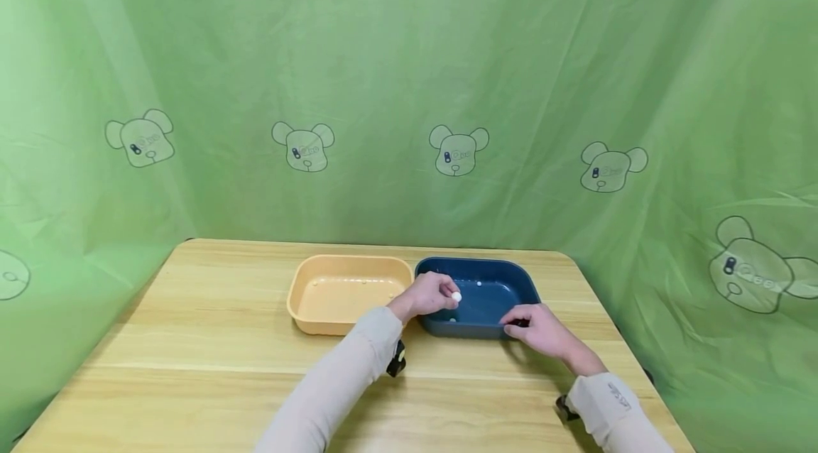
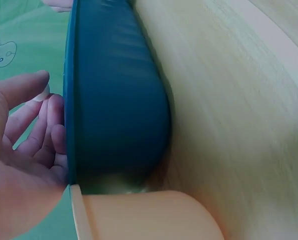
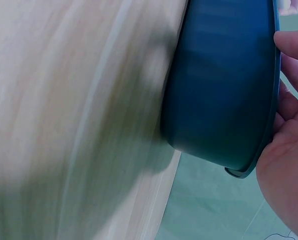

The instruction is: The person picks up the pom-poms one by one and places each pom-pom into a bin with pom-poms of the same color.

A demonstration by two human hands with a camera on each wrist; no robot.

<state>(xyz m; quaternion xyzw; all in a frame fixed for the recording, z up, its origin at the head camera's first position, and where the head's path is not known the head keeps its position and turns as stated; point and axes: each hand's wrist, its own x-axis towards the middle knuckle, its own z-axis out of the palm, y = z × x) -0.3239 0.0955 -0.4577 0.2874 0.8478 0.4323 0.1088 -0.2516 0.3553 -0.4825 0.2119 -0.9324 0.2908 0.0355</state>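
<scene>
My left hand [image 1: 429, 294] reaches over the near left side of the blue plastic basin [image 1: 474, 331]. Between its thumb and fingertips it pinches a small white round piece [image 1: 456, 296], which also shows in the left wrist view as a pale edge [image 2: 43, 94] by the thumb. At the basin's near right, my right hand [image 1: 542, 329] grips the rim. In the right wrist view its thumb [image 3: 292, 45] lies against the rim, while the other fingers are on the inner side, partly hidden by the wall.
An orange plastic basin [image 1: 319, 327] stands directly left of the blue one, the two rims side by side. Small pale spots show on the floors of both. Both basins sit toward the back of a wooden table [image 1: 211, 339], before a green printed curtain [image 1: 383, 204].
</scene>
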